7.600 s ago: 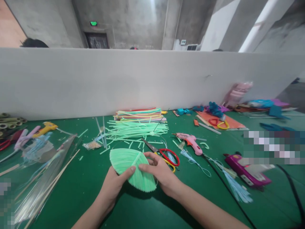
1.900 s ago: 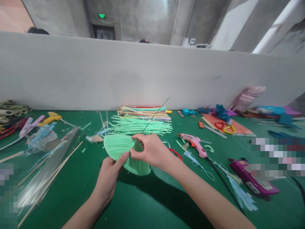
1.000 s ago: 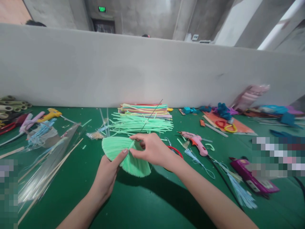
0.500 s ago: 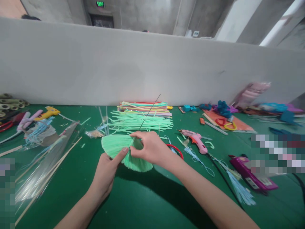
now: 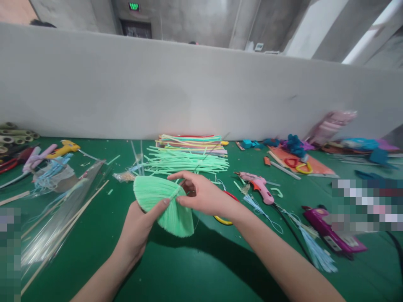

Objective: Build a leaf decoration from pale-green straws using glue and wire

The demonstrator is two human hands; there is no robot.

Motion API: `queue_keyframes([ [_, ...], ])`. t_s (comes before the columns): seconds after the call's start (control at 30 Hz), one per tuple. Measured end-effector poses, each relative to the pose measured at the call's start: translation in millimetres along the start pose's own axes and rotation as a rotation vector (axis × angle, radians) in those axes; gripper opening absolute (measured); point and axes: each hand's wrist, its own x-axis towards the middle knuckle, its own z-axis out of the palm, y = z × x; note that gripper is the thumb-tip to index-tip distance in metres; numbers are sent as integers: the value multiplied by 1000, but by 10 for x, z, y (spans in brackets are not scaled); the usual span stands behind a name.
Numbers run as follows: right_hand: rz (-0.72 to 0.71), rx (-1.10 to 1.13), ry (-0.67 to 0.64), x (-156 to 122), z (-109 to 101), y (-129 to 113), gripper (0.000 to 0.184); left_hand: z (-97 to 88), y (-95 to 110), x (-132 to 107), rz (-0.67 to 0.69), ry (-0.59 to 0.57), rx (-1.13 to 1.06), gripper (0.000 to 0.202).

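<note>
A light green fan-shaped piece (image 5: 159,200), made of thin strips set side by side, is held just above the green table (image 5: 201,268). My left hand (image 5: 138,226) grips it from below, thumb pressed on its front. My right hand (image 5: 201,195) pinches a thin dark wire (image 5: 209,154) at the fan's right edge; the wire slants up and away to the right. Behind the hands lie loose green strips (image 5: 185,161) and a stack of coloured strips (image 5: 192,141).
Red-and-yellow scissors (image 5: 225,218) lie partly under my right wrist. A pink glue gun (image 5: 260,186), a purple glue gun (image 5: 333,233) and blue tassels (image 5: 315,251) lie to the right. Clear plastic sleeves with sticks (image 5: 53,226) and a yellow glue gun (image 5: 64,147) are left. A grey partition (image 5: 201,92) backs the table.
My right hand has shifted slightly toward me along the fan's edge and the wire now lies lower and flatter. The fan has tipped a little; my left hand keeps its grip.
</note>
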Motion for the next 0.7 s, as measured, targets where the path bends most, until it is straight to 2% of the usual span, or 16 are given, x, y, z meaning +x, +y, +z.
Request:
queue_keyframes([
  [0.1, 69, 138, -64, -5, 15, -15, 52, -4, 18, -9, -42, -19, 33, 48],
  [0.2, 96, 211, -65, 1, 40, -22, 52, 1, 26, -9, -43, -25, 54, 43],
  [0.33, 106, 142, -8, 3, 48, -18, 52, 1, 27, 8, -32, -27, 48, 39],
  [0.47, 102, 133, -16, 11, 52, -12, 54, -14, 11, 33, -42, -33, 46, 38],
  [0.6, 105, 64, -25, 15, 41, -2, 57, -1, -8, 39, -82, -45, -40, 47],
  [0.7, 110, -17, -51, -42, -38, -24, 66, 12, -9, 43, -124, -77, -111, 55],
])
